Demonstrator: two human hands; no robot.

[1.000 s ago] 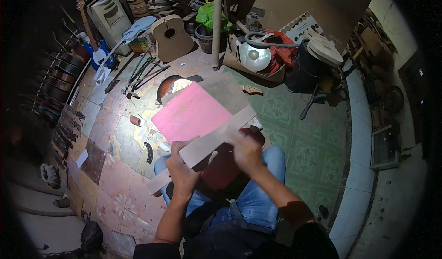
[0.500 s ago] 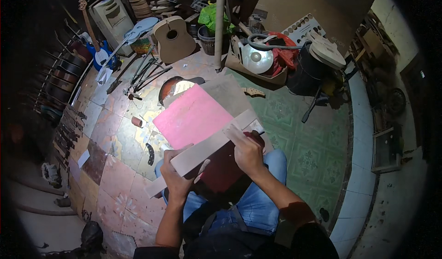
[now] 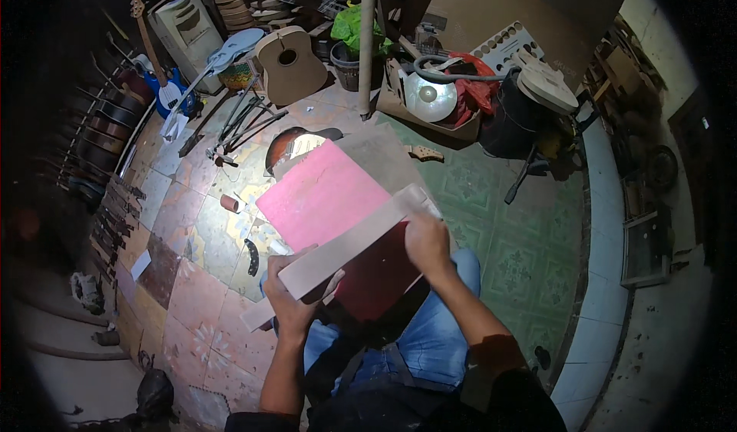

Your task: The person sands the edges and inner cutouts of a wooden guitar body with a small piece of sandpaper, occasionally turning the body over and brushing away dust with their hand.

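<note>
A long, flat, pale board (image 3: 345, 244) lies slantwise above my lap, its right end farther from me. My left hand (image 3: 293, 301) is closed around its near left end, thumb and fingers on opposite sides. At the far right end my right hand (image 3: 427, 241) is smeared by motion, and its fingers cannot be made out. A narrow pale strip (image 3: 257, 317) sticks out beneath my left hand. Beyond the board a bright pink sheet (image 3: 326, 194) rests over a grey panel (image 3: 384, 155). The surface on my side of the board is dark red and shaded (image 3: 376, 274).
A sunburst guitar body (image 3: 284, 146) lies just past the pink sheet, with a guitar headstock (image 3: 424, 153) to its right. On the tiled floor at left are a brown roll (image 3: 229, 203) and a black curved piece (image 3: 252, 257). An acoustic guitar body (image 3: 292, 71) stands farther back.
My right hand has moved right along the board toward its far end, and its outstretched fingers no longer show. The board has shifted slightly; my left hand keeps its hold.
</note>
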